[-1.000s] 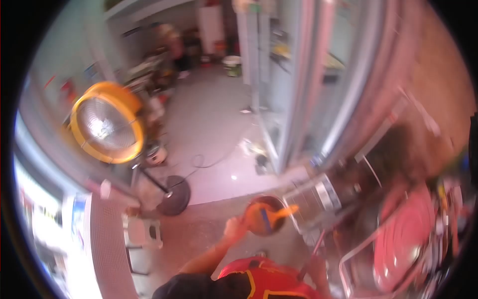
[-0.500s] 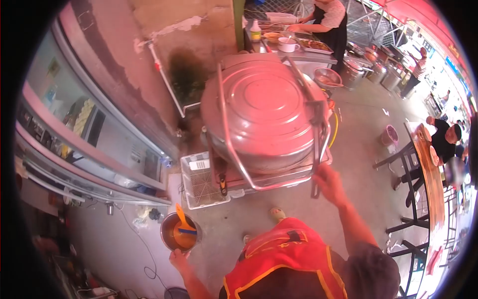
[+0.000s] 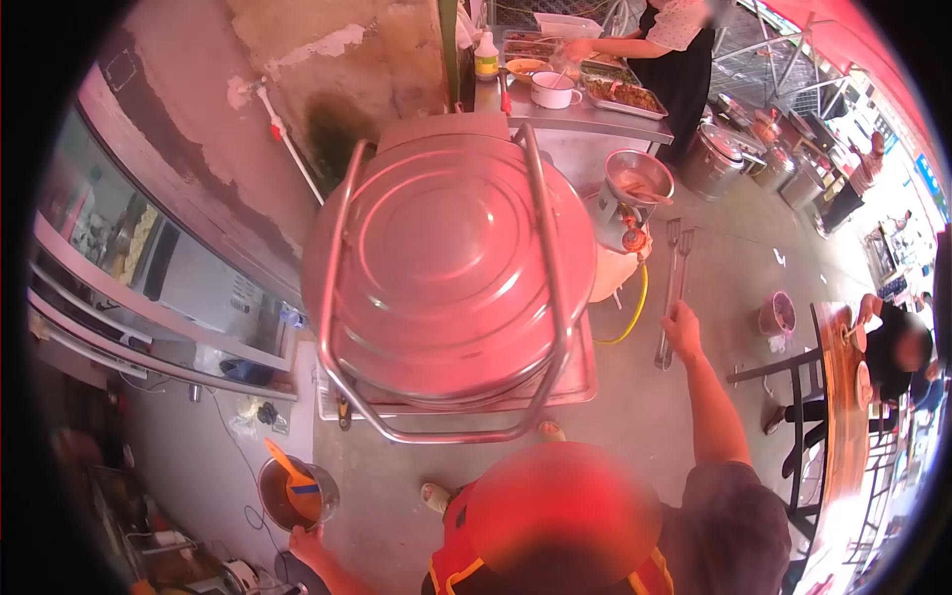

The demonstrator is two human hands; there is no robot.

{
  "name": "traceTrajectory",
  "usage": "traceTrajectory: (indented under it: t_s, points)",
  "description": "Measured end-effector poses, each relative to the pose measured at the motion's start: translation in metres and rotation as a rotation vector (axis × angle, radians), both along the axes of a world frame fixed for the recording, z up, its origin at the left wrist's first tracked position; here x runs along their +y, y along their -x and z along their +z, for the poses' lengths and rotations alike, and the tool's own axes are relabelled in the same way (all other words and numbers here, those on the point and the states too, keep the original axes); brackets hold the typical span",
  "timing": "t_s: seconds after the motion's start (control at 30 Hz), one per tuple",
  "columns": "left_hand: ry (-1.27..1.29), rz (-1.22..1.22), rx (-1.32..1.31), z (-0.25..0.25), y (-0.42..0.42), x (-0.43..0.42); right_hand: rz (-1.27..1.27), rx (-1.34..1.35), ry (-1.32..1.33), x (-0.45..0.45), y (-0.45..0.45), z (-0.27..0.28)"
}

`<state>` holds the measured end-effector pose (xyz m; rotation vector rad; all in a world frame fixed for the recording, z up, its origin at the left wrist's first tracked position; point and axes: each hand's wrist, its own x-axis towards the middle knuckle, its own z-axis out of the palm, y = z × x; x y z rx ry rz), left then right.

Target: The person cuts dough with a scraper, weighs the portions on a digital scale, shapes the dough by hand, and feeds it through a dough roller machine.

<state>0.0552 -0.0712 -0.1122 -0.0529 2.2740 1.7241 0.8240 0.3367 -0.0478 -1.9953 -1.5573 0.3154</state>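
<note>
My left hand [image 3: 306, 542] grips the near rim of a metal pot [image 3: 319, 486] at the lower left. An orange spatula [image 3: 283, 460] with a blue band leans in that pot, over orange-brown contents. My right hand [image 3: 680, 327] is closed around long metal tongs [image 3: 671, 288], whose slotted ends point away from me. Between my hands and farther forward stands a large round metal cooker with a ringed lid [image 3: 436, 233] and bent tube handles. The tongs are to the right of the cooker, apart from it.
Behind the cooker, a person [image 3: 684, 59] works at a metal table [image 3: 595, 123] with food trays and a white pot [image 3: 553, 91]. A metal bowl [image 3: 638, 178] and yellow hose [image 3: 638, 309] lie right of the cooker. Seated people and a wooden table [image 3: 843, 416] are at right.
The view has turned from the doorway and fan to the cooker. Since half a second ago, the cooker appears nearer, and the tongs have moved away from its right side.
</note>
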Motion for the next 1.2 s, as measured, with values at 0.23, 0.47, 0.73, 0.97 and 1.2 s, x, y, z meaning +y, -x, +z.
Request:
traceTrajectory:
  t_s: [0.23,0.47,0.73,0.97,1.2]
  points:
    - [0.391,-0.18,0.225,0.008,-0.119,-0.039,0.131,-0.003,0.197,0.055,-0.042,-0.029]
    - [-0.001,0.253,-0.153,-0.001,-0.208,-0.021,0.176,-0.093,0.186,0.073,-0.071,-0.035]
    - [1.026,-0.356,0.752,-0.031,-0.258,-0.055,0.281,-0.167,0.119,0.193,-0.076,0.0]
    - [0.028,0.403,-0.119,0.013,-0.352,0.038,0.413,-0.171,0.06,0.386,-0.084,-0.003]
    - [0.088,0.547,-0.159,0.061,-0.445,0.09,0.411,-0.201,0.107,0.511,-0.086,-0.031]
